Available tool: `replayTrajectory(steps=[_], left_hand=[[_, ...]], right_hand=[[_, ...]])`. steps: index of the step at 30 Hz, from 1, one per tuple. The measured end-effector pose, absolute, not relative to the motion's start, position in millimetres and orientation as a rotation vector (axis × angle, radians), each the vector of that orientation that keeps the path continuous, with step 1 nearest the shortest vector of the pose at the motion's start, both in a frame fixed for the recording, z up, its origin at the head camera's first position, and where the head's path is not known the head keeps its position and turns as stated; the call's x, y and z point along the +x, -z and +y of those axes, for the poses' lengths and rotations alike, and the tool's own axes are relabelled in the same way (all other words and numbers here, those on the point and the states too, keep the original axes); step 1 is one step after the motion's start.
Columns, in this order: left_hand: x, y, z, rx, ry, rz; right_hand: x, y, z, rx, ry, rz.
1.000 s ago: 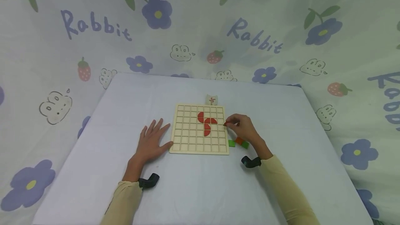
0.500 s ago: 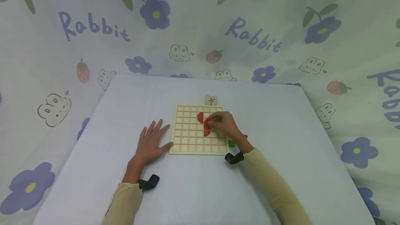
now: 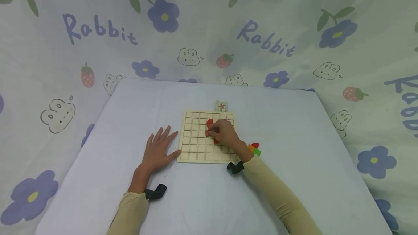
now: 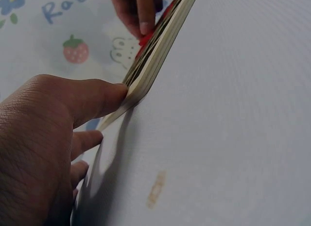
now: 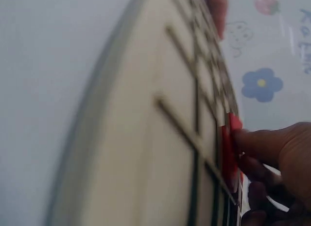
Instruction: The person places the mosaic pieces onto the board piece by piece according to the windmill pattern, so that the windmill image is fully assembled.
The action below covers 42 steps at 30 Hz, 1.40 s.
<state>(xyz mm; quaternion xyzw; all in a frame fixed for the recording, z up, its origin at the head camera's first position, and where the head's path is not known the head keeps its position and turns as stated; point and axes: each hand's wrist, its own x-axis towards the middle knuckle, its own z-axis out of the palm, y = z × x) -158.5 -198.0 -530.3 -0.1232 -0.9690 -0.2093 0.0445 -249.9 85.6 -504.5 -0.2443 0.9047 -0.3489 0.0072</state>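
Observation:
A square wooden grid board (image 3: 196,151) lies on the table. My right hand (image 3: 225,133) is over its middle and pinches a small red piece (image 3: 207,133) between thumb and fingertips, right at a cell left of the red group. One red quarter-circle piece (image 3: 209,123) shows above the fingers and another red piece (image 3: 215,141) below; the hand hides the rest. In the right wrist view, the thumb and fingers meet at the red piece (image 5: 235,121). Fingers spread, my left hand (image 3: 158,151) rests beside the board's left edge, its thumb touching the near corner.
Behind the board lies a small pattern card (image 3: 221,106) with a red pinwheel. To the board's right are a loose red piece (image 3: 255,145), an orange one (image 3: 251,148) and a green one (image 3: 257,152). A printed cloth (image 3: 196,28) hangs behind the table.
From the board's right edge, my right hand has moved left across the board with a red piece, then slightly down to the cell left of the red group. The left hand stays put.

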Motion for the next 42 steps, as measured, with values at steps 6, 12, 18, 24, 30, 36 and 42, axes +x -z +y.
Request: replayTrajectory(steps=[6, 12, 18, 24, 30, 36, 42], left_hand=[[-158.7, 528.7, -198.2, -0.369, 0.637, -2.982], [-160.4, 527.8, -198.0, -0.365, 0.643, -2.988], [-160.8, 528.7, -198.2, -0.379, 0.648, -2.985], [-159.8, 529.9, -198.0, -0.379, 0.638, -2.984], [-159.2, 531.2, -199.2, -0.373, 0.639, -2.995], [-158.9, 531.3, -199.5, -0.361, 0.629, -2.998], [-157.3, 528.7, -198.5, -0.362, 0.628, -2.993]], right_hand=[[-245.2, 497.5, 78.6, -0.907, 0.874, 2.927], [-242.9, 489.7, 77.0, -0.948, 0.701, 2.942], [-245.1, 493.0, 79.4, -0.875, 0.710, 2.943], [-245.2, 496.4, 85.2, -0.924, 0.958, 2.798], [-248.5, 499.5, 92.5, -0.910, 0.992, 2.800], [-249.0, 502.7, 90.7, -0.973, 0.946, 2.873], [-245.8, 500.8, 95.0, -0.908, 0.908, 2.910]])
